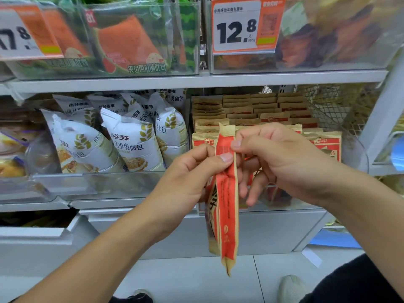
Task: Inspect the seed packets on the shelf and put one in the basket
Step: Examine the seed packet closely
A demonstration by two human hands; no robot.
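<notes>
A tan and red seed packet (227,204) hangs edge-on in front of the shelf, held by both hands near its top. My left hand (188,178) pinches its left side with the thumb on the red face. My right hand (275,162) pinches the upper edge from the right, fingers curled behind it. Several more tan and red packets (258,110) stand in rows in a clear bin on the shelf behind. No basket is in view.
White bread bags (133,141) fill the bin to the left. The upper shelf (196,80) holds clear bins with price tags (242,27). A wire mesh divider (332,106) stands at the right. Grey floor tiles and my shoes (291,288) lie below.
</notes>
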